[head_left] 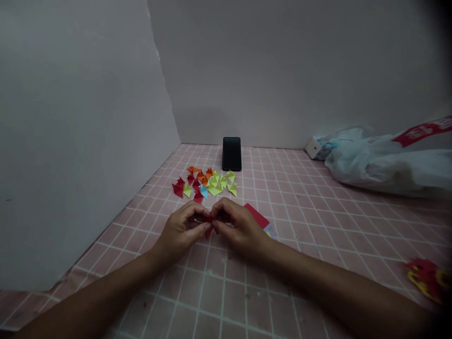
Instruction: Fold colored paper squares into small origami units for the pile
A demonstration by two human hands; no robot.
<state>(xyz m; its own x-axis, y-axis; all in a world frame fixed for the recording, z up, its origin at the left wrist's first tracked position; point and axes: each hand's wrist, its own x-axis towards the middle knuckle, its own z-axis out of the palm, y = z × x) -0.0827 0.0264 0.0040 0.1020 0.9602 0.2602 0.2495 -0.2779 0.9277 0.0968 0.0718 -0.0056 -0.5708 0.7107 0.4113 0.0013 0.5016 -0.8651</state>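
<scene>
Between my two hands is a small piece of folded red paper [208,232], mostly covered by my fingers. My left hand [183,228] pinches it from the left with thumb and forefinger. From the right, my right hand [237,226] grips it the same way, and the fingertips of both hands nearly meet. Just beyond the hands lies a cluster of small folded paper figures [214,188] in red, orange, yellow and one light blue. A stack of square paper sheets [257,216], red on top, is partly hidden behind my right hand.
A black phone [231,154] leans upright near the back wall. On the right lie a white plastic bag [384,162] and a small box [314,148]. A red and yellow object [425,278] sits at the right edge. A pale wall [77,141] stands on the left.
</scene>
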